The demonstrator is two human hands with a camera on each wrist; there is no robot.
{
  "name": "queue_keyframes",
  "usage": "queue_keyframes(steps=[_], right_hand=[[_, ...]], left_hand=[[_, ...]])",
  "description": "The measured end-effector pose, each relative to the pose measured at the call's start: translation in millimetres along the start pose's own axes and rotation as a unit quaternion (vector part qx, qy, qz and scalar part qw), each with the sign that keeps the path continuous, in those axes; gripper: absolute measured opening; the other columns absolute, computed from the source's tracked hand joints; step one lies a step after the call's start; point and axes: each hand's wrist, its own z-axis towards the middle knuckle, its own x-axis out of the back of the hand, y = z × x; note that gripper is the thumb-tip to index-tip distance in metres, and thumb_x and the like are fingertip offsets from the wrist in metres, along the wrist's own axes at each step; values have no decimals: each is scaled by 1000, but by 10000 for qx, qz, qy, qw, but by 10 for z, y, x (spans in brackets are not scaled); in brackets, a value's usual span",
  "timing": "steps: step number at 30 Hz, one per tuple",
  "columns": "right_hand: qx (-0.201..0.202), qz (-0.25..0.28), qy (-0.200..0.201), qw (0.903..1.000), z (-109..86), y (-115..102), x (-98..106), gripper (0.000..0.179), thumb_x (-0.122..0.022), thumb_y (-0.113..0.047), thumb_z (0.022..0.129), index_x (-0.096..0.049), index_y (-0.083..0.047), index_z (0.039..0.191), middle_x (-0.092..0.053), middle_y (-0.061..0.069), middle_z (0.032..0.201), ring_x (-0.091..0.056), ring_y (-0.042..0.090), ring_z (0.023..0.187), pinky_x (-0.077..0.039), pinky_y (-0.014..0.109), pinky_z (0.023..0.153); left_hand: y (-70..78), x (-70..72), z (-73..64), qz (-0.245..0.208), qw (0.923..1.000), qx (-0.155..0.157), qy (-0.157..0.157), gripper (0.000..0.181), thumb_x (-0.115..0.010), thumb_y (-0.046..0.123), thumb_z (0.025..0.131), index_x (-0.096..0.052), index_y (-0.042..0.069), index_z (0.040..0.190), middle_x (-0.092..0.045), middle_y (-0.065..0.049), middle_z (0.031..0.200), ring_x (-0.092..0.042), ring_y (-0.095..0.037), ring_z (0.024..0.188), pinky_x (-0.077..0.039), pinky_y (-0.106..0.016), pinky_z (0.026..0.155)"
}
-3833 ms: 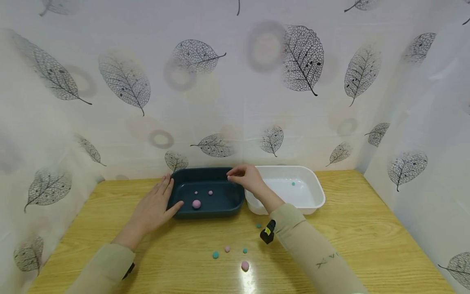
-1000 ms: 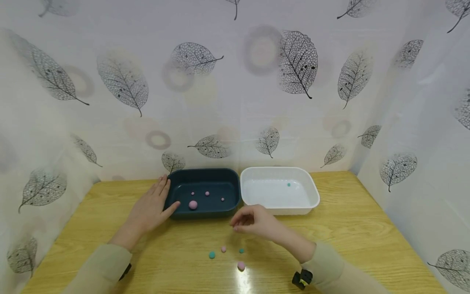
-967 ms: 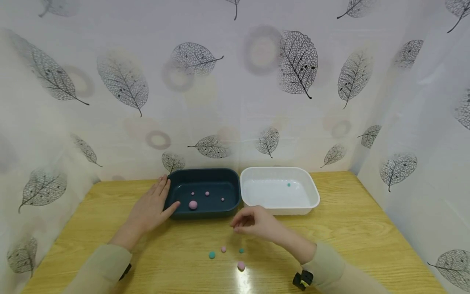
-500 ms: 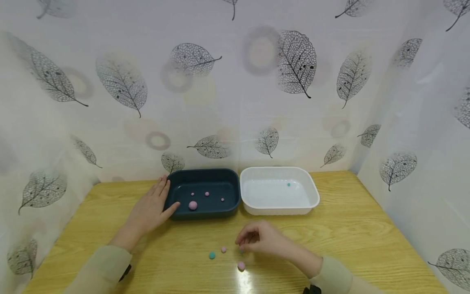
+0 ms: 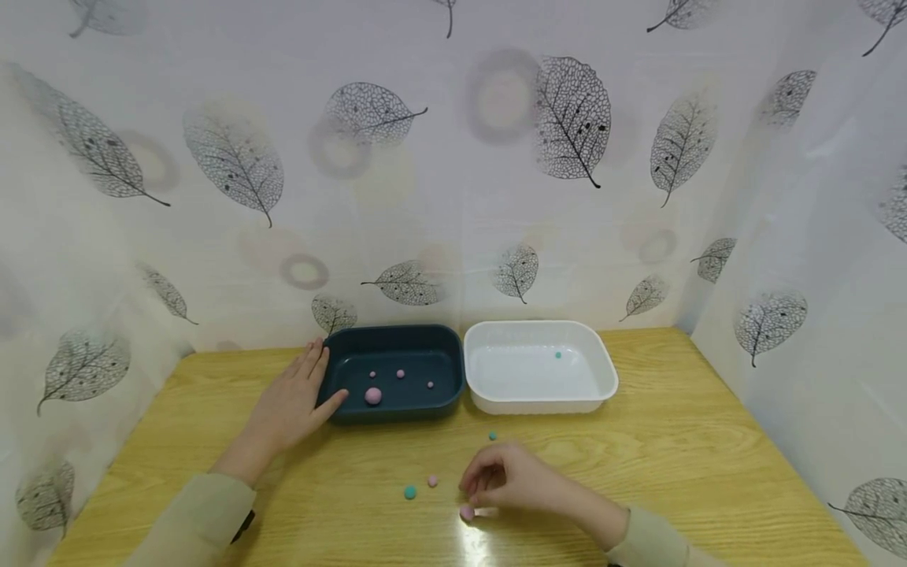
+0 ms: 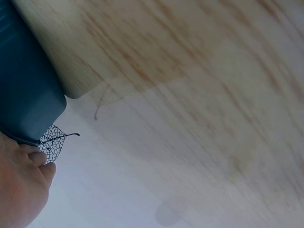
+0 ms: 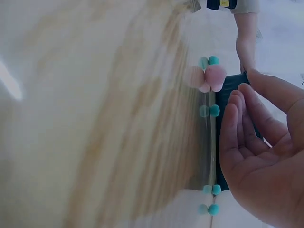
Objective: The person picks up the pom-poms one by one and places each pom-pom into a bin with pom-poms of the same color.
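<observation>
My left hand (image 5: 286, 405) lies with straight fingers along the left end of the dark blue tray (image 5: 397, 412), its thumb over the front rim. In the left wrist view its fingertips meet the tray's edge. My right hand (image 5: 513, 476) hovers low over the table, fingers bent and thumb apart from them. Nothing is between them in the right wrist view. The larger pink ball (image 5: 467, 513) lies right at its thumb tip. A teal ball (image 7: 214, 110) near the fingers is hidden behind the hand in the head view. A smaller pink ball (image 5: 433, 480) and a teal ball (image 5: 410, 492) lie further left.
Several pink balls, one big (image 5: 373, 396), lie in the dark tray. The white tray (image 5: 542, 407) beside it contains one small teal ball (image 5: 558, 355). Another teal ball (image 5: 493, 435) lies before the white tray. A leaf-patterned curtain (image 5: 453, 197) stands behind the wooden table (image 5: 673, 465).
Earlier my right hand pinched a small pink ball at the dark tray; a small ball now lies inside there. The hand then came nearer the front, beside the larger pink ball. My left hand stays put.
</observation>
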Motion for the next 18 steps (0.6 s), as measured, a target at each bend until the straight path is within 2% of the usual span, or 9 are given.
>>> queue_keyframes(steps=[6, 18], right_hand=[[-189, 93, -83, 9997, -27, 23, -60, 17, -87, -15, 89, -80, -4, 100, -78, 6, 90, -67, -2, 77, -59, 17, 72], [-28, -188, -169, 9997, -30, 68, -95, 12, -84, -17, 92, -80, -7, 98, -75, -2, 89, -64, -6, 77, -59, 16, 71]], left_hand=[[5, -1, 0, -20, 10000, -20, 50, 85, -59, 48, 106, -34, -14, 159, -25, -32, 171, -28, -49, 159, -32, -61, 128], [9, -1, 3, 26, 10000, 23, -41, 85, -58, 48, 107, -33, -14, 160, -23, -32, 172, -27, -49, 160, -31, -60, 129]])
